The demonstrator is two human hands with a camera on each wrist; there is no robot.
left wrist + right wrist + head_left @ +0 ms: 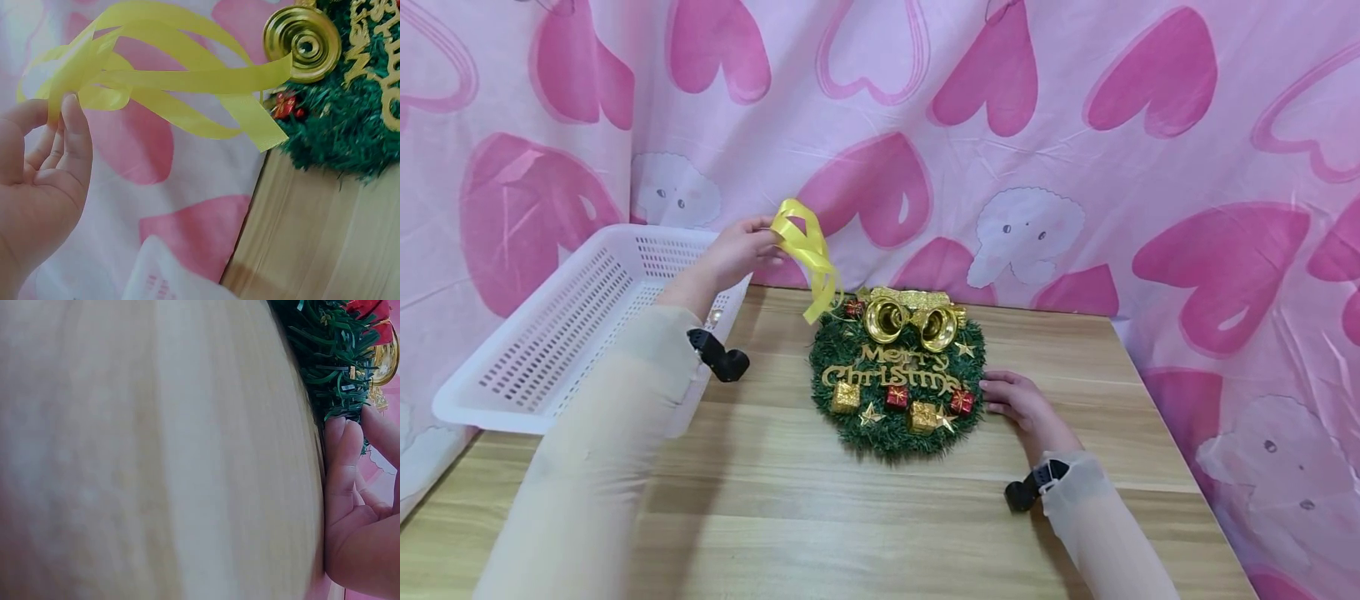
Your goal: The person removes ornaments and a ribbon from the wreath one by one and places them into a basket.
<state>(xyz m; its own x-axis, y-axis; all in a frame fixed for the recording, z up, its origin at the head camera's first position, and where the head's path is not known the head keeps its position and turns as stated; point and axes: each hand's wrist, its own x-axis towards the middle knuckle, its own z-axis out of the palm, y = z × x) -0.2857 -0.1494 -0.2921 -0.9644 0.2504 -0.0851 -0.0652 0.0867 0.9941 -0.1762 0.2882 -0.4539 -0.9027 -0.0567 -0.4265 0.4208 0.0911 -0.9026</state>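
My left hand (741, 252) is raised near the right rim of the white basket and pinches a yellow ribbon (811, 247) between thumb and fingers. Loops of the ribbon hang to the right, and in the left wrist view its cut ends reach in front of the wreath's bell. The round green Christmas wreath (891, 443) lies on the table with gold bells (886, 319), "Merry Christmas" lettering, stars and small gift boxes. At the wreath's right edge, my right hand (1024, 403) holds the green fringe between its fingertips, low against the tabletop.
A white perforated plastic basket (535, 423) stands at the left of the wooden table (820, 533); a small shiny item (715, 317) shows at its right side, partly hidden. Behind the table hangs a pink cloth (880, 183) with hearts.
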